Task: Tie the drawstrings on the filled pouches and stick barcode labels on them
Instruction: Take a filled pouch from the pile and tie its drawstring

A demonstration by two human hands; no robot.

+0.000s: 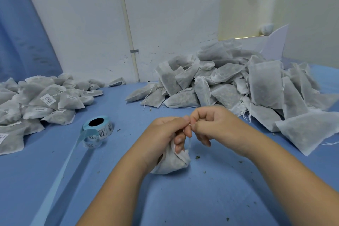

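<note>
White pouch [171, 162] stands on the blue tabletop [183, 200], its neck gripped by the left hand [163, 134]; the right hand [214, 124], fingers curled, pinches the drawstring [190, 125] just beside it.

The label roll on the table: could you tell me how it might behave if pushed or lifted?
The label roll lies flat, core hole up, so it should slide rather than roll. Its loose backing strip would probably trail floppily behind. Likely light: hollow core.

Barcodes on my label roll [97, 128] and the sticker [48, 99] on that pouch [55, 91]; the print's too blurry to read.
</note>
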